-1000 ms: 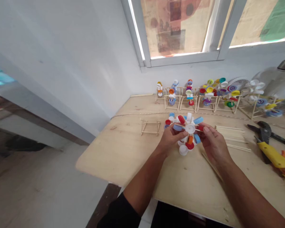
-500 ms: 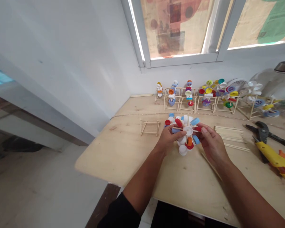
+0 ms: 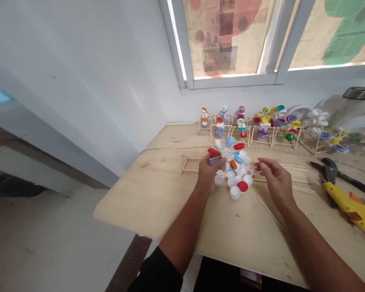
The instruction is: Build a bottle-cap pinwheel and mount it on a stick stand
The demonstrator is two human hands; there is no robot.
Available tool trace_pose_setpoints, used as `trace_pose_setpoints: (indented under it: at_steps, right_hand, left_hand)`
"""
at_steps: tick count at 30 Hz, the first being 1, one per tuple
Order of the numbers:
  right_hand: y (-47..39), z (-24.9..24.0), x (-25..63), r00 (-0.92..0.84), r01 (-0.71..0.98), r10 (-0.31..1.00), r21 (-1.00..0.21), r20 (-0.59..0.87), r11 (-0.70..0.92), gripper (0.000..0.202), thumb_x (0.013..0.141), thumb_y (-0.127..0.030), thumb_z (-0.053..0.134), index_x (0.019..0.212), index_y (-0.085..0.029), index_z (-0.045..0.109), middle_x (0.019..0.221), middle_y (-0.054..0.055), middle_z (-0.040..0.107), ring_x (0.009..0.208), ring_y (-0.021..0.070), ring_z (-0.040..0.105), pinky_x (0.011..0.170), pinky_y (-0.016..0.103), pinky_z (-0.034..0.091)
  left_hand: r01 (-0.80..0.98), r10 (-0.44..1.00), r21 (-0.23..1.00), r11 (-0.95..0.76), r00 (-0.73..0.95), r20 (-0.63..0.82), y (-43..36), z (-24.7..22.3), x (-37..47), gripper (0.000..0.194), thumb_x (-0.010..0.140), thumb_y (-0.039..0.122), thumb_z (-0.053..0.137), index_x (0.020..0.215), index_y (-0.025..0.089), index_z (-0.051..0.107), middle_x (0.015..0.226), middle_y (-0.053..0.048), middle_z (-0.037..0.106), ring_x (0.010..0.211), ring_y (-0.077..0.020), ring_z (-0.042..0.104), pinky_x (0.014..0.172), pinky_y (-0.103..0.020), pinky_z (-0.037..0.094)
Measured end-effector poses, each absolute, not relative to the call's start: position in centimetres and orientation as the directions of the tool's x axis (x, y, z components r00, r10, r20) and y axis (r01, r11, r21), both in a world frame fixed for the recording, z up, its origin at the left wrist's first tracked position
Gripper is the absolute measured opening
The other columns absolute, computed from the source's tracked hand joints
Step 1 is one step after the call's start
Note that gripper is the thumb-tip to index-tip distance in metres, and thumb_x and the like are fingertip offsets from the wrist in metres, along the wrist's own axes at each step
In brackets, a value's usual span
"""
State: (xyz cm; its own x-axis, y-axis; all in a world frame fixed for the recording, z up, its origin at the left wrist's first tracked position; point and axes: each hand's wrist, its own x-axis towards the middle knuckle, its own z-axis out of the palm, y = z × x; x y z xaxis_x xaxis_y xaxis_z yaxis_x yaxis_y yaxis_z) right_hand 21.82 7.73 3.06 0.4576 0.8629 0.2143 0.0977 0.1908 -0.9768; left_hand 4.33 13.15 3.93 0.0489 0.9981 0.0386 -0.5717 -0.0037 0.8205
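Observation:
My left hand [image 3: 209,172] pinches a small wheel of bottle caps [image 3: 227,155], a white cap at its hub and red, blue, white and orange caps around it on thin sticks. The wheel is held above a pile of loose bottle caps [image 3: 237,178], mostly white with a red one at the front. To the right, apart from the wheel, is my right hand [image 3: 275,178], its fingers loosely curled with nothing visible between them. Several thin wooden sticks [image 3: 295,174] lie behind and beside it. Left of my left hand stands a small stick frame [image 3: 190,164].
Along the wall stand several finished cap wheels on stick frames [image 3: 220,125]. At the right lie black-handled pliers [image 3: 330,172] and a yellow glue gun [image 3: 348,202]. A single stick [image 3: 269,211] lies by my right forearm. A clear jug [image 3: 349,105] stands at the back right.
My right hand has let go of the cap wheel and moved right. My left hand has turned the wheel and shifted it slightly left, showing more of the loose caps.

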Motion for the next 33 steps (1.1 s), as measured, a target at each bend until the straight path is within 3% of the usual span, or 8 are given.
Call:
trace_pose_setpoints:
  at_steps: [4,7,12,16,19,26,33]
  right_hand:
    - [7.1,4.6,22.5,0.433,0.183,0.876,-0.972,0.212,0.145,0.033,0.072,-0.044,0.066,0.093,-0.018,0.067,0.089,0.007,0.072,0.08,0.0182,0.065,0.075,0.033,0.05]
    - [5.4,5.7,23.3,0.321,0.396,0.921,-0.915,0.221,0.081,0.033,0.075,-0.047,0.061,0.092,-0.019,0.067,0.09,0.007,0.072,0.079,0.0194,0.065,0.071,0.032,0.049]
    - [1.1,4.8,24.9,0.138,0.82,0.983,-0.571,0.124,-0.043,0.031,0.081,-0.047,0.05,0.085,-0.023,0.068,0.073,0.003,0.068,0.064,0.0178,0.06,0.06,0.03,0.042]
    - [-1.2,2.6,25.4,0.144,0.925,0.988,-0.362,0.051,-0.116,0.026,0.08,-0.046,0.05,0.081,-0.024,0.065,0.075,0.003,0.068,0.066,0.0187,0.061,0.055,0.028,0.037]
    - [-1.7,1.7,25.2,0.132,0.95,0.99,-0.29,0.045,-0.113,0.027,0.081,-0.048,0.051,0.074,-0.024,0.061,0.077,0.003,0.067,0.068,0.0195,0.061,0.054,0.028,0.035]
    - [-1.8,0.9,25.0,0.12,0.946,0.989,-0.311,0.082,-0.089,0.022,0.083,-0.039,0.046,0.071,-0.024,0.057,0.073,0.003,0.066,0.066,0.0202,0.06,0.055,0.029,0.037]
    - [-1.2,2.7,25.1,0.17,0.825,0.978,-0.561,0.122,-0.073,0.027,0.084,-0.05,0.043,0.08,-0.025,0.054,0.065,0.0,0.064,0.055,0.0172,0.058,0.053,0.028,0.04]
  left_hand:
    - [-0.594,0.999,0.805,-0.007,0.024,0.027,13.3,3.8,4.3,0.038,0.048,0.028,0.086,0.078,0.015,0.067,0.069,0.001,0.067,0.059,-0.009,0.058,0.061,-0.022,0.046]
    - [-0.604,0.999,0.797,0.004,0.035,0.022,13.2,3.8,4.3,0.039,0.047,0.029,0.087,0.078,0.015,0.067,0.068,0.002,0.067,0.059,-0.0092,0.059,0.06,-0.022,0.046]
    - [-0.605,0.998,0.796,0.007,0.051,0.03,13.1,3.9,4.4,0.041,0.046,0.031,0.088,0.077,0.016,0.066,0.068,0.002,0.067,0.06,-0.0093,0.059,0.062,-0.022,0.046]
    - [-0.599,0.997,0.801,0.008,0.066,0.039,13.0,4.0,4.6,0.041,0.047,0.031,0.087,0.079,0.015,0.067,0.069,0.002,0.066,0.06,-0.0094,0.059,0.062,-0.023,0.045]
    - [-0.597,0.996,0.802,0.006,0.075,0.049,12.7,4.1,4.6,0.039,0.049,0.029,0.086,0.08,0.015,0.067,0.07,0.002,0.067,0.06,-0.0088,0.058,0.064,-0.022,0.045]
    - [-0.58,0.999,0.814,-0.016,0.031,0.042,12.4,4.4,4.6,0.039,0.049,0.03,0.085,0.08,0.015,0.066,0.072,0.001,0.067,0.063,-0.0102,0.059,0.065,-0.023,0.046]
    - [-0.544,0.995,0.837,-0.058,0.039,0.094,12.4,4.4,4.6,0.037,0.051,0.031,0.085,0.079,0.016,0.067,0.069,0.002,0.066,0.061,-0.0103,0.058,0.064,-0.024,0.046]
